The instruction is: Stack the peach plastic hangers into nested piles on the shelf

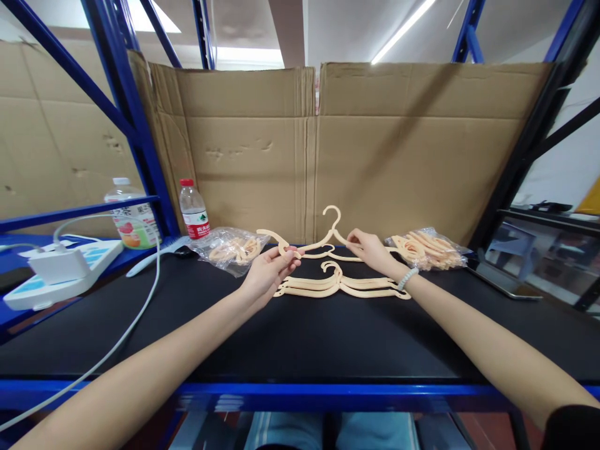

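A pale peach plastic hanger (328, 240) is held up above the black shelf top (300, 337), hook pointing up. My left hand (269, 272) pinches its left arm piece. My right hand (372, 250), with a bead bracelet on the wrist, pinches the hanger just right of the hook. Below my hands a small stack of the same hangers (340, 284) lies flat on the shelf. A clear bag of hanger parts (232, 249) lies to the left, and another bag (429, 249) lies to the right.
Cardboard sheets (319, 144) close off the back of the shelf. A water bottle (193, 209) with a red cap and a drink bottle (134, 219) stand at the left. A white power strip (56, 272) with a cable lies far left. A tablet (509, 256) lies at the right, beside blue rack posts.
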{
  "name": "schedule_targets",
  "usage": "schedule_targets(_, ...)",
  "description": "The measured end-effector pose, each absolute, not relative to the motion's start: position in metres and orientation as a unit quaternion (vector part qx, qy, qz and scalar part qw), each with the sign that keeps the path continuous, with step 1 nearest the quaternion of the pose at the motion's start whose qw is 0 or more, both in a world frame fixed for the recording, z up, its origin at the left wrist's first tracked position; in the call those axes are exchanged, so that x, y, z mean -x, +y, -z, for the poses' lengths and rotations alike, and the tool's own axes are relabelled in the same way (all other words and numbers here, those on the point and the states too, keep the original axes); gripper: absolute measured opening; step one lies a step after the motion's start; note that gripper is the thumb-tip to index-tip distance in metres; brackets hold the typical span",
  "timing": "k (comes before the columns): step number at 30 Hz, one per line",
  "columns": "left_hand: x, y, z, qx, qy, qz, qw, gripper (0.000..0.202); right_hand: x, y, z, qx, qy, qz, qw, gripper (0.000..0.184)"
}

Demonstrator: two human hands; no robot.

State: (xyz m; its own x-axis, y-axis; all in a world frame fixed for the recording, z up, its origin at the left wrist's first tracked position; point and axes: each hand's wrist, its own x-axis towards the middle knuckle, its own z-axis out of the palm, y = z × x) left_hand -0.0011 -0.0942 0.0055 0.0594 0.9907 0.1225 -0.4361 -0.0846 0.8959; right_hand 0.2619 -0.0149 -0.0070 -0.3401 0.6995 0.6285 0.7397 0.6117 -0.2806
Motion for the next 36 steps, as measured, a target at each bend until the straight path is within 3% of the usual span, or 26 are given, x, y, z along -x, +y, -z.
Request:
schedule_targets(3,0.001,-0.097,-0.009,-0.404,0.314,-0.611,0.604,0.008,-0.266,-0.033,-0.014,0.403,-0.809,0.042,0.425,0.012)
schedule_targets(8,0.002,-0.104,-0.016,-0.406,0.289,-0.621,0.605,0.013,-0.269,-0.07,-0.03,0.354,-0.843,0.073,0.398,0.014)
schedule_targets(16,0.017,-0.109,-0.011,-0.425,0.297,-0.609,0.6,0.013,-0.273,-0.099,-0.02,0.349,-0.864,0.014,0.362,0.018)
schedule_targets(23,0.02,-0.111,-0.005,-0.471,0.283,-0.592,0.59,0.014,-0.28,-0.105,-0.015,0.35,-0.853,0.019,0.387,0.021)
schedule_targets(36,0.022,-0.116,-0.007,-0.452,0.28,-0.526,0.664,0.018,-0.278,-0.106,-0.012,0.331,-0.856,-0.004,0.398,0.02)
